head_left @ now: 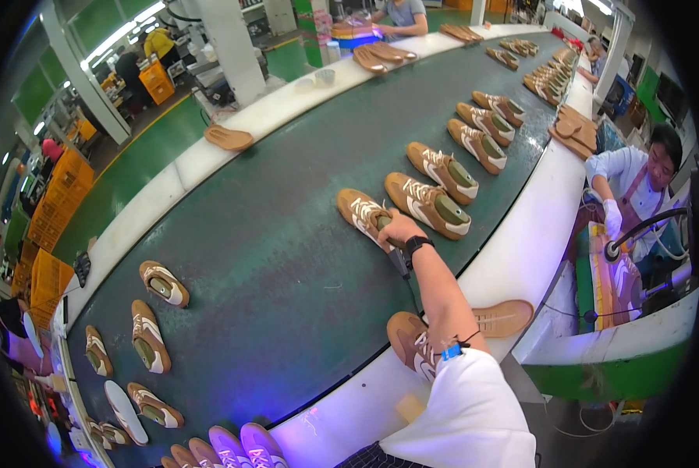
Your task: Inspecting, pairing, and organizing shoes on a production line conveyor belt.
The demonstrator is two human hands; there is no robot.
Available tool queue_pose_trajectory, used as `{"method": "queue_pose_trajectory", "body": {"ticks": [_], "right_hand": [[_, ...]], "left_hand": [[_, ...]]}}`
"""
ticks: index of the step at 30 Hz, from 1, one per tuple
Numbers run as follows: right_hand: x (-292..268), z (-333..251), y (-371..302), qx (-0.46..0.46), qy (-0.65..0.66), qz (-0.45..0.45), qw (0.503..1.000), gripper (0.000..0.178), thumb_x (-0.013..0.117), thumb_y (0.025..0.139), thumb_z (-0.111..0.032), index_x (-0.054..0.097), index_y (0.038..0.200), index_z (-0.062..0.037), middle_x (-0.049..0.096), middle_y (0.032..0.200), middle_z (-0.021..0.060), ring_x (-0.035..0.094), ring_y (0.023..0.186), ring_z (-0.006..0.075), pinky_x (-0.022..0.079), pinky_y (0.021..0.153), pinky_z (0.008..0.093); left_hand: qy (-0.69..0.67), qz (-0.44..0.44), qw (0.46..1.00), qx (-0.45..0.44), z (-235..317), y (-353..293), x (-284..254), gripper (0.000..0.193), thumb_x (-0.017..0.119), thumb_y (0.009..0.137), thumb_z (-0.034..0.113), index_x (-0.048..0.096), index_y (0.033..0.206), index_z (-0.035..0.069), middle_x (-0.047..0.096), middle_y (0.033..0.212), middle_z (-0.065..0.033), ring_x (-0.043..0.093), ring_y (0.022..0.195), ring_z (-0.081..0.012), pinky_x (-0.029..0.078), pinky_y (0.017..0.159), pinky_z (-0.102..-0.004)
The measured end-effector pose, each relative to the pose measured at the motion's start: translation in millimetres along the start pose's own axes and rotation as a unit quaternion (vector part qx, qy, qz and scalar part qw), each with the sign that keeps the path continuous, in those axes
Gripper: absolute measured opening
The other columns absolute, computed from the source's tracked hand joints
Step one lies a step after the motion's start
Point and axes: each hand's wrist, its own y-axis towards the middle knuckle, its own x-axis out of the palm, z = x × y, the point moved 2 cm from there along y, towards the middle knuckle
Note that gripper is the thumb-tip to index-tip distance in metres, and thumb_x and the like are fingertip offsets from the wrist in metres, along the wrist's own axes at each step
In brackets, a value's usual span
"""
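Observation:
My right hand, with a dark band on its wrist, is closed round the heel end of a tan sneaker with white laces. The sneaker is over the green conveyor belt; whether its sole touches the belt I cannot tell. Just right of it stand two like sneakers, the nearer one with an olive-green last inside. Under my forearm, another brown sneaker sits on the white ledge, partly hidden by the arm. Beside it lies a flat tan sole. My left hand is out of view.
More sneakers line the belt's far right; several others stand at left. Soles lie on the far white ledge. Purple-lit shoes are at the near edge. At right a white-gloved co-worker works at a lit station.

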Motion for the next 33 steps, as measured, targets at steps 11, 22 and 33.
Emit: {"method": "queue_pose_trajectory", "body": {"ticks": [11, 22, 33], "right_hand": [[39, -35, -38, 0.041, 0.254, -0.061, 0.965, 0.082, 0.076, 0.063, -0.015, 0.037, 0.132, 0.0045, 0.056, 0.118, 0.0242, 0.061, 0.104, 0.0327, 0.051, 0.084, 0.0401], [138, -71, -283, -0.145, 0.147, -0.308, 0.929, 0.074, 0.079, 0.063, -0.023, 0.046, 0.123, 0.0035, 0.058, 0.116, 0.0196, 0.057, 0.107, 0.0271, 0.046, 0.092, 0.0346], [219, -18, -436, -0.320, -0.127, -0.106, 0.933, 0.100, 0.077, 0.056, -0.023, 0.028, 0.139, 0.0013, 0.035, 0.139, 0.0305, 0.046, 0.116, 0.0475, 0.039, 0.102, 0.0472]], "left_hand": [[-0.011, -0.114, 0.993, -0.001, 56, 4, -12, 0.085, 0.079, 0.071, 0.031, 0.038, 0.140, 0.004, 0.043, 0.129, -0.0245, 0.045, 0.116, -0.0358, 0.036, 0.101, -0.0452], [-0.079, -0.096, 0.966, 0.226, 48, 12, 2, 0.074, 0.073, 0.059, 0.020, 0.043, 0.123, -0.003, 0.049, 0.106, -0.0181, 0.050, 0.099, -0.0325, 0.042, 0.088, -0.0389], [-0.201, -0.119, 0.972, 0.011, 64, 16, 28, 0.096, 0.077, 0.057, 0.023, 0.032, 0.137, -0.005, 0.050, 0.125, -0.0299, 0.048, 0.119, -0.0408, 0.038, 0.102, -0.0412]]}}
